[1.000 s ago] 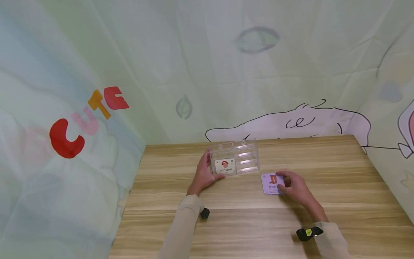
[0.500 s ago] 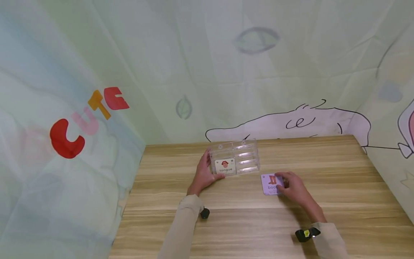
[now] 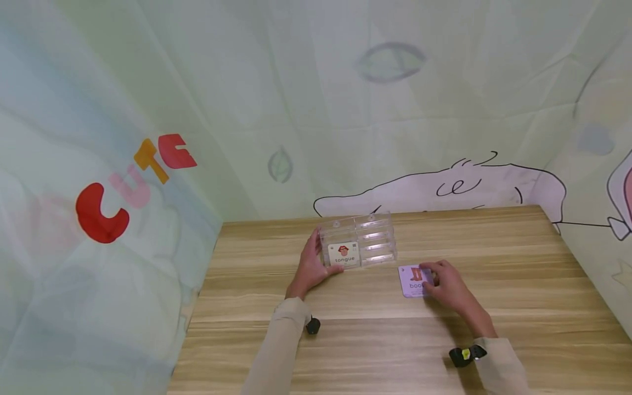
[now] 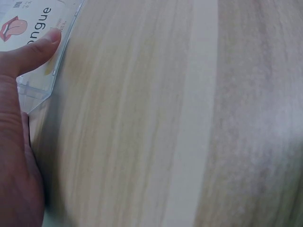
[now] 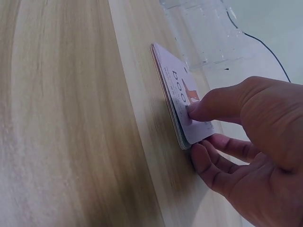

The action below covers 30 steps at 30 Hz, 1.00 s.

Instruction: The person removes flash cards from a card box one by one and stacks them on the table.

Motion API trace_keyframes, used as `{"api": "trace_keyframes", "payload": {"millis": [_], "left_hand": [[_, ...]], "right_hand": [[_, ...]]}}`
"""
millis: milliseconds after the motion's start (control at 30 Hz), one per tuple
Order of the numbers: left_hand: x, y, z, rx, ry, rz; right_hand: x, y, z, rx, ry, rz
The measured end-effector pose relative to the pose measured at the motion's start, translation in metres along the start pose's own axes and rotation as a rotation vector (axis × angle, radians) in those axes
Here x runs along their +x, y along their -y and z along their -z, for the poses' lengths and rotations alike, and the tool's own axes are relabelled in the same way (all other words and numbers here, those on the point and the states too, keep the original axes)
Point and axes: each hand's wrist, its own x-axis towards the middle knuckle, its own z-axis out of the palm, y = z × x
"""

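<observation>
Near the back of the wooden table stands a clear plastic card holder [image 3: 377,241] with two columns of slots. A white "tongue" flashcard [image 3: 344,253] sits in its lower left slot. My left hand [image 3: 312,263] grips the holder's left side; the thumb lies across the front, over the card's edge in the left wrist view. To the right, my right hand [image 3: 449,285] pinches the top card of a small stack of flashcards [image 5: 173,106]. This lilac card [image 3: 412,281] shows a boot. Thumb on its face, fingers at its edge; one corner stands slightly apart from the cards below.
The wooden table [image 3: 365,351] reaches toward me, with its back edge against a printed cloth backdrop [image 3: 316,109]. Cloth also hangs along the left and right sides. A black wrist camera [image 3: 461,356] is strapped at the right sleeve.
The right hand has shifted very slightly left over the stack, still pinching the boot card. My left hand and the holder stay in place.
</observation>
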Motion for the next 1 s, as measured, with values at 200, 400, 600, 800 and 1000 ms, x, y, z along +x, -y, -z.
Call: {"api": "trace_keyframes", "payload": {"millis": [200,400,600,800,1000], "left_hand": [[-0.0005,-0.0003,0.0002,0.001,-0.003,-0.005],[-0.0006,-0.0008,0.0001,0.005,0.003,0.007],[-0.0004,-0.0007,0.0000,0.010,0.006,0.014],[-0.0009,-0.0007,-0.0001,0.010,0.007,0.021],[-0.0016,-0.0001,-0.0006,0.008,0.004,0.021]], "right_hand": [[0.0013,-0.0005,0.0011,0.000,0.027,-0.032],[0.0023,0.0013,0.0026,-0.006,0.037,-0.024],[0.0022,0.0036,0.0047,-0.025,0.044,-0.019],[0.0019,0.0046,0.0057,-0.055,0.043,-0.006],[0.0012,0.0088,0.0078,-0.081,0.042,0.012]]}}
